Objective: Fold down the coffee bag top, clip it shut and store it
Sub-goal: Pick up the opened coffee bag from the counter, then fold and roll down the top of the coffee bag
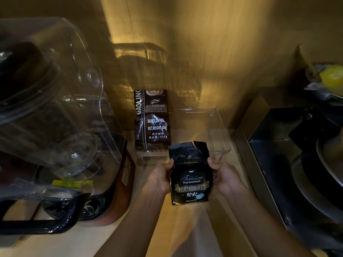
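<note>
A black coffee bag (191, 180) labelled "Treasure Blue Mountain" stands upright over the counter, held between both hands. Its torn top stands up unfolded, with a notch at the upper edge. My left hand (160, 176) grips the bag's left side and my right hand (224, 176) grips its right side, thumbs near the upper part. Just behind the bag stands a clear plastic bin (220, 138). A second, dark brown coffee bag (151, 119) marked "Baked Coffee" sits upright in the bin's left part. I see no clip.
A large blender with a clear cover (55, 108) fills the left side. A dark metal box or appliance (289, 160) stands at the right, with dishes and something yellow (332, 75) beyond it. A wooden wall closes the back.
</note>
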{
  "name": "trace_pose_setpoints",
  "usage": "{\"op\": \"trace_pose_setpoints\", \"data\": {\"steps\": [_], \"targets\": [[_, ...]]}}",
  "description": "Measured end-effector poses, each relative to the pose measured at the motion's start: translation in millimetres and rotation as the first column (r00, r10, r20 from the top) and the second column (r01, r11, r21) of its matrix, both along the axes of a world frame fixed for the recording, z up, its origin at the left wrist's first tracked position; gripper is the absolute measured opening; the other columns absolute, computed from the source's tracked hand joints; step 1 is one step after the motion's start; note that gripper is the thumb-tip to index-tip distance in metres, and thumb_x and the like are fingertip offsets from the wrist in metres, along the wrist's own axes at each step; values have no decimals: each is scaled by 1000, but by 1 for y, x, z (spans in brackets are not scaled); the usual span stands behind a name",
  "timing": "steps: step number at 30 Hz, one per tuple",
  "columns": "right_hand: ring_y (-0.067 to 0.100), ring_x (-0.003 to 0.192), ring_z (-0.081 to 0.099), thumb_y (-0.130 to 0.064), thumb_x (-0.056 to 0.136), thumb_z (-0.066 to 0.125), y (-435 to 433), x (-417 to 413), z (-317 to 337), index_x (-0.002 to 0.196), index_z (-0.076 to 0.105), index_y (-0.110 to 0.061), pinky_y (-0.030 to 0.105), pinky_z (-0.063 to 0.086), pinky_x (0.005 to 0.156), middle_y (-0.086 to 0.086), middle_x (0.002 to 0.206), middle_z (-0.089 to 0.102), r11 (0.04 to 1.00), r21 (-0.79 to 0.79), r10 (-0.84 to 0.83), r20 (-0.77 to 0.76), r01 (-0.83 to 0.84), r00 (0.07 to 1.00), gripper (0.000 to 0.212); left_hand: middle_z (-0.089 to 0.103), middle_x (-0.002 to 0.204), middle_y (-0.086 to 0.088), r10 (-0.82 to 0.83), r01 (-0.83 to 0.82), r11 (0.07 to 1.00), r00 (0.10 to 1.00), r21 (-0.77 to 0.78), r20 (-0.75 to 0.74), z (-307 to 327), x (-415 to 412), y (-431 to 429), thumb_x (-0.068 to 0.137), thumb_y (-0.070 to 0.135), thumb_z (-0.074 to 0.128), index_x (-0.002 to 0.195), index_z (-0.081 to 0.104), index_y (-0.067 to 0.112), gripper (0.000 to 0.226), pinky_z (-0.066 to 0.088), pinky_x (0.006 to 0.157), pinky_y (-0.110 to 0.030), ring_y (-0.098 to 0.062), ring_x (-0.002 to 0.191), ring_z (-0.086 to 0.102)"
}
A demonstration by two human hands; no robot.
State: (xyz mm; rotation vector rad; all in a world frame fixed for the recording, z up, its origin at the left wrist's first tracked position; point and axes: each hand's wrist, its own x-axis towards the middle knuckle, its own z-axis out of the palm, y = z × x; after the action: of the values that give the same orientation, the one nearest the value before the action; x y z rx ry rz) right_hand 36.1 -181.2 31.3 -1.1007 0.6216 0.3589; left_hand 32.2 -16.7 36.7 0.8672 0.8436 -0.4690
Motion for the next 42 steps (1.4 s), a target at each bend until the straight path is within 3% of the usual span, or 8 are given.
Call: {"op": "trace_pose_setpoints", "data": {"steps": [4,8,18,24,29,36,39,42], "targets": [[8,48,62,-9,81,61,-5,0,2,70,58,-12,20,46,36,2,67,65,979,-193,91,103,-70,991,12,64,104,-10,-94,-5,890,977,455,194,-8,-4,8,78,15,67,91,64,6,16,32,102,-43,-28,112,50],[7,56,64,-11,81,62,-2,-3,0,60,58,-16,23,49,48,-1,66,66,947,-311,149,203,-80,968,22,67,76,-3,-231,27,863,909,505,346,-9,-8,9,77,9,66,61,57,15,20,45,80,-33,-18,82,61],[26,90,56,-4,73,69,-6,-3,-1,80,54,-15,41,49,79,0,84,59,889,-458,187,335,-14,924,19,71,84,-3,-196,-10,906,876,424,441,-13,-10,11,70,1,71,106,48,5,43,44,69,-28,-13,82,66],[13,114,34,-43,75,64,3,11,34,117,54,-30,27,11,85,-5,117,53,192,-964,760,264,184,594,45,75,74,1,-305,63,908,777,415,550,-11,-7,3,69,-3,70,93,61,5,27,53,58,-21,-14,73,70],[16,98,47,-29,86,53,28,21,59,65,53,-24,36,14,83,-7,79,54,-125,-989,933,-93,72,348,22,73,64,6,-361,14,862,721,507,592,-8,-7,-8,67,-1,74,77,63,17,23,53,57,-20,-9,65,68],[16,79,52,-22,82,60,20,11,50,66,63,-11,34,18,80,-1,73,66,-28,-968,967,38,251,253,19,70,65,24,-566,60,646,706,761,425,-39,-32,-5,62,15,80,79,65,33,29,35,101,-59,-6,85,64],[16,80,52,-23,82,60,19,12,52,67,64,-11,32,16,79,-1,72,66,3,-972,961,68,237,268,20,67,75,20,-602,47,572,703,819,379,-33,-28,-5,62,20,80,79,60,43,35,28,104,-48,-18,102,54],[14,81,49,-25,83,60,14,17,58,67,64,-12,31,14,78,-11,67,54,47,-983,953,97,176,287,21,70,83,12,-516,74,757,678,649,524,-20,-20,-10,59,15,81,89,63,36,40,53,80,-31,-19,98,61]]}}
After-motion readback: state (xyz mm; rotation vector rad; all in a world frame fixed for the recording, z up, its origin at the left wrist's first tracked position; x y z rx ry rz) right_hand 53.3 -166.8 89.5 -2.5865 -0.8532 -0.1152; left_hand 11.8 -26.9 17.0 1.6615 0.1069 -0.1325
